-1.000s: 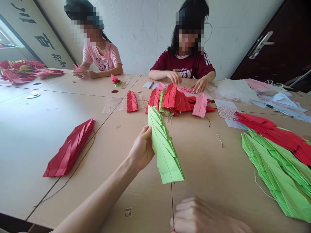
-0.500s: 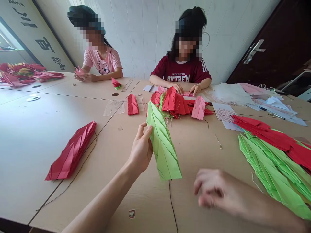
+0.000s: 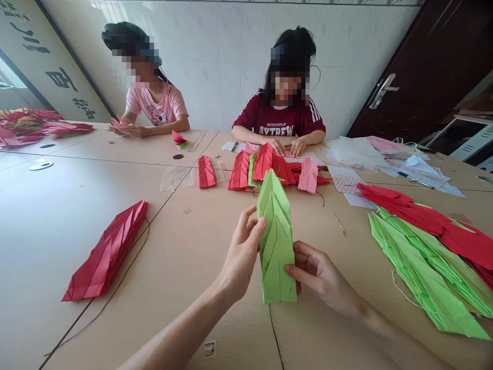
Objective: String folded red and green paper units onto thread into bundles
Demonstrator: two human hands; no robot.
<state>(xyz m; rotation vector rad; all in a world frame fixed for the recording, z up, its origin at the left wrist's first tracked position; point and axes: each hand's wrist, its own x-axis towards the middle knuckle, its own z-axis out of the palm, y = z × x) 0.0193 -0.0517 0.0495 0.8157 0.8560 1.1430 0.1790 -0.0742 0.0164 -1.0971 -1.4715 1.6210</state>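
The left hand (image 3: 242, 252) curls around the left edge of the stack of folded lime-green paper units (image 3: 276, 246), fingers and thumb clamped on it, while the right hand (image 3: 319, 275) pinches the lower right side between thumb and fingers. The stack stands upright over the table, out in front of the person, its pointed end aimed far; whether its near end touches the tabletop (image 3: 185, 241) is hard to tell. A dark thread (image 3: 276, 336) runs nearward from that end. The grip looks like the weak spot: the units seem to be held mostly by side pressure, so a slackened pinch could let them fan out or slide apart, and squeezing too hard could crease the paper. A snag on the thread could also drag the stack out of line. Just far of it lie stacks of red folded units (image 3: 241, 172) and a pink stack (image 3: 308, 174), with a green pile (image 3: 423, 272) to the right and a red stack (image 3: 106, 252) to the left, so a swing either way could catch them. Beyond, two co-workers (image 3: 279, 118) (image 3: 154, 103) fold paper at the far side
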